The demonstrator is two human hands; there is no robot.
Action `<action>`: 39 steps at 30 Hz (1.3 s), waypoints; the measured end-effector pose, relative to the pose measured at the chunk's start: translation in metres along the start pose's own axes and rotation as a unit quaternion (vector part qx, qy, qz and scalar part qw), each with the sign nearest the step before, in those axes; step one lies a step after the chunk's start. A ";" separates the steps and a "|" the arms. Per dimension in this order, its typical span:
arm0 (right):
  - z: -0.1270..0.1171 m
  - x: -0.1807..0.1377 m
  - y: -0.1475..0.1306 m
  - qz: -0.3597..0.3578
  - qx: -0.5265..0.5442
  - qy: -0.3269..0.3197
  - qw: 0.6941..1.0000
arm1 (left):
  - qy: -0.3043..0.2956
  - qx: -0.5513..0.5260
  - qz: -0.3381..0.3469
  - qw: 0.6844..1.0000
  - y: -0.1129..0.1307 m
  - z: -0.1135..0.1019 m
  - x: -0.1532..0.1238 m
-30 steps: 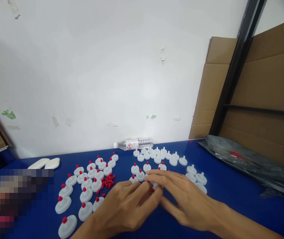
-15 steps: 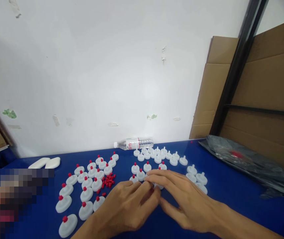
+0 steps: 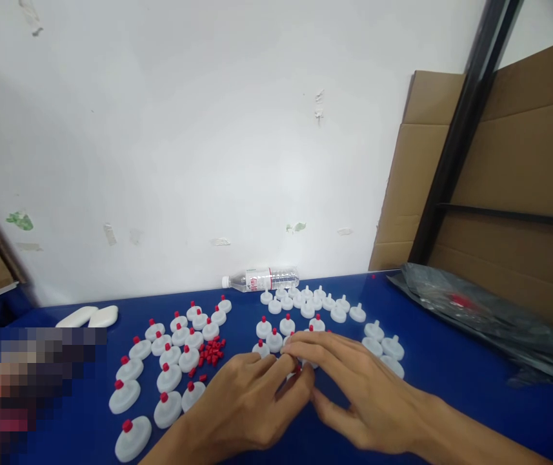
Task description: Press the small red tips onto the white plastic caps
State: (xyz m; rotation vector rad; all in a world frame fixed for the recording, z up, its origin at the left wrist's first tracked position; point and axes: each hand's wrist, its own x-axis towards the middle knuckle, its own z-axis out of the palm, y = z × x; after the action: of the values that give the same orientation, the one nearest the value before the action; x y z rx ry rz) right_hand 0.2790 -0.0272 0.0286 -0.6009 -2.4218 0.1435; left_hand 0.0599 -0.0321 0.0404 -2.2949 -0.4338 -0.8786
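Note:
My left hand (image 3: 261,403) is closed, its thumb and forefinger pinched around a small red cap (image 3: 298,370) on a white round piece that is mostly hidden. Beside it, my right hand (image 3: 361,394) stretches its fingers over the same spot, the tips meeting my left fingers and the thumb held apart. I cannot see it grip anything. Behind the fingertips stand white disc-shaped pieces with red caps on their spouts, such as one capped piece (image 3: 274,341). Loose red caps (image 3: 211,352) lie in a pile left of my hands.
Several capped pieces (image 3: 168,378) spread across the left of the blue table (image 3: 450,400). Uncapped white pieces (image 3: 339,313) stand at the back and right. A plastic bottle (image 3: 261,279) lies by the wall. A grey plastic bag (image 3: 479,323) is at right, white objects (image 3: 103,316) at left.
My fingers have shifted slightly, and a red cap now shows between my left fingertips. Both hands stay in nearly the same place.

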 end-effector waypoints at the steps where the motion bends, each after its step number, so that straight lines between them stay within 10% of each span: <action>1: 0.000 0.001 0.000 -0.002 0.001 0.001 1.000 | 0.002 0.002 0.000 1.000 0.000 0.000 0.000; 39: -0.001 -0.001 0.001 -0.004 -0.010 -0.005 1.000 | -0.012 -0.002 0.005 1.000 0.003 0.002 -0.002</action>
State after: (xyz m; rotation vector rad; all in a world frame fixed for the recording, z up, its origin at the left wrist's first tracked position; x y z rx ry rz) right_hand 0.2804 -0.0269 0.0283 -0.6017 -2.4382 0.1196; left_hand 0.0609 -0.0329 0.0362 -2.3124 -0.4301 -0.8475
